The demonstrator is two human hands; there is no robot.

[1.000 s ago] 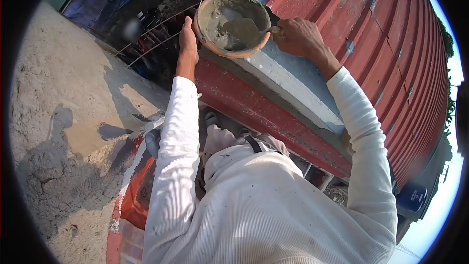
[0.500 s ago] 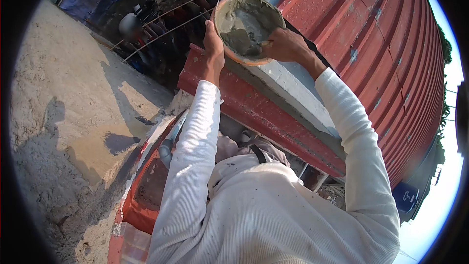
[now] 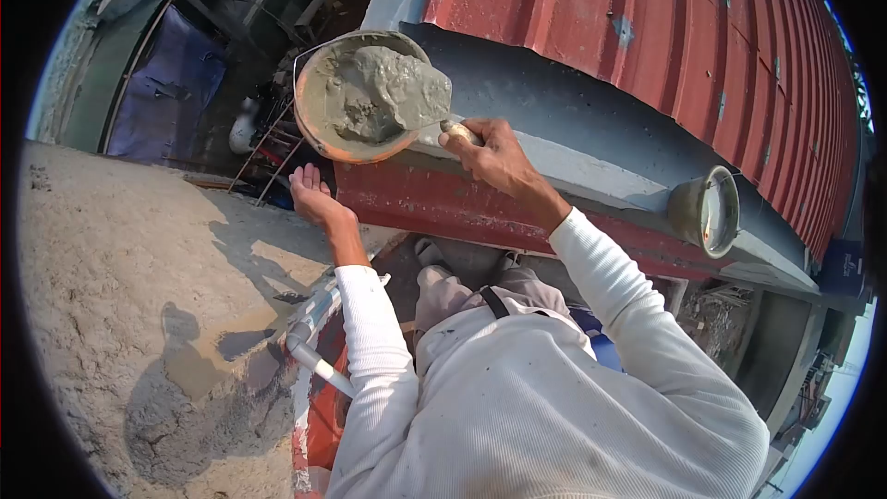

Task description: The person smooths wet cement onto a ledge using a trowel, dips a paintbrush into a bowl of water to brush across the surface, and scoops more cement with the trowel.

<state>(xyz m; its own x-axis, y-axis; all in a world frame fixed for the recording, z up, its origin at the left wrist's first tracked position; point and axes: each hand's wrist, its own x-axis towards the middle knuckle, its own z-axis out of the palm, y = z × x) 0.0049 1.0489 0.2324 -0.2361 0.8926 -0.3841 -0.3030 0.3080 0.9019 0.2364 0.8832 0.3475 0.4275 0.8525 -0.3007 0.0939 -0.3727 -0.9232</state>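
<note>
My right hand [image 3: 502, 159] is wrapped round the pale handle of a trowel [image 3: 461, 133]. A thick heap of wet grey mortar [image 3: 399, 85] lies on its blade, over the right side of the bucket, and hides most of the blade. The bucket [image 3: 325, 144] has an orange, mortar-smeared rim and a thin wire handle, with more mortar inside. It is at the ledge by the roof's corner. Just below the bucket, my left hand [image 3: 319, 198] is open, palm up, with fingers stretched out and nothing in it.
A second bucket [image 3: 686, 214] stands to the right on the grey ledge [image 3: 573, 164]. Behind it rises a red ribbed metal roof [image 3: 684, 46]. At left is a rough plastered surface [image 3: 120, 259] beside a grey pipe [image 3: 319, 365]. A drop with poles and clutter lies beyond the bucket.
My left hand has come off the bucket's side and opened. The trowel has risen from inside the bucket with mortar on it. The view has shifted, showing the second bucket.
</note>
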